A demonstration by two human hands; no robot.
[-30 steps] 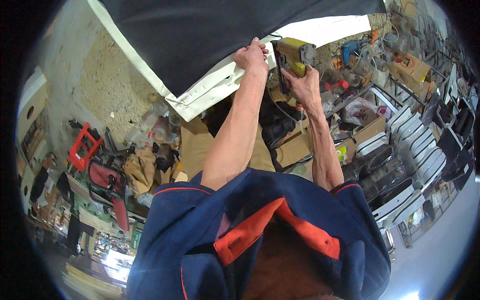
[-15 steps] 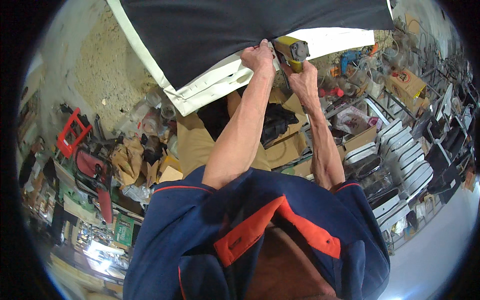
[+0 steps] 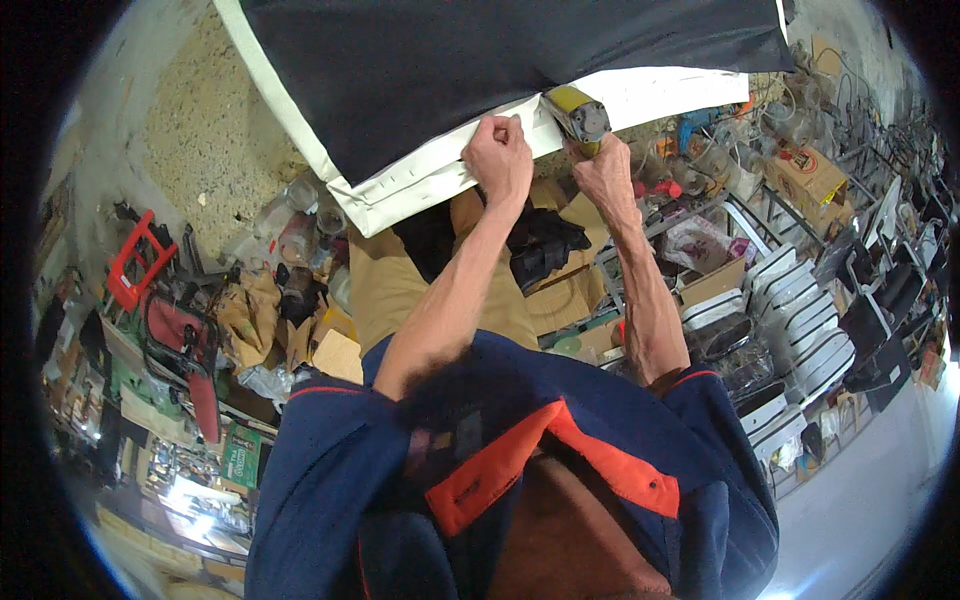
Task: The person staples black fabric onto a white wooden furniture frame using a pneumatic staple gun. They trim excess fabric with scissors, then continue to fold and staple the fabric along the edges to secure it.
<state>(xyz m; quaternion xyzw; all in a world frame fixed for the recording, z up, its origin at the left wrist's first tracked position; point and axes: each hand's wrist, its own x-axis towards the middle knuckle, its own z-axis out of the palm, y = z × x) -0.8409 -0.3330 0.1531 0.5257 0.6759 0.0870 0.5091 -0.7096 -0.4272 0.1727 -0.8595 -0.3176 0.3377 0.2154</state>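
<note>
Head camera is showing one yellow tool sitting at the near edge of one white panel bearing black cloth. The right hand is gripping the tool; the left hand is resting at that edge, half curled, any hold unclear. Rightward, one brown carton is standing, contents hidden.

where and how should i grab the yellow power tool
Probably by its handle, under the bulky head, coming from the near right, as the right hand does. The yellow power tool has its head over the white border, leaving the near side easier to reach. The hand mostly hides the handle.
</note>
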